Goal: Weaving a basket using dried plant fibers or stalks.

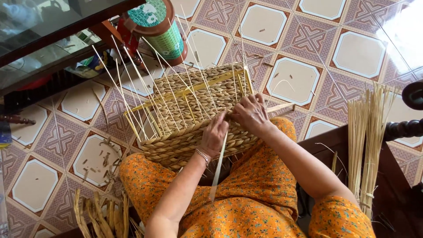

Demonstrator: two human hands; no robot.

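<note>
A half-woven straw basket (185,110) on a yellow frame lies tilted across my lap, with thin pale spokes sticking up from its rim. My left hand (214,134), a bracelet on the wrist, pinches a flat pale weaving strand (219,165) at the basket's near wall. My right hand (251,112) presses on the same wall's upper edge, fingers curled over the weave beside the left hand. The strand hangs down over my orange flowered trousers (246,198).
A bundle of straight pale reeds (365,141) leans on a dark wooden chair at the right. Dried fibre strands (99,216) lie on the patterned tile floor at lower left. A green cylindrical container (161,28) and a glass-topped table stand at upper left.
</note>
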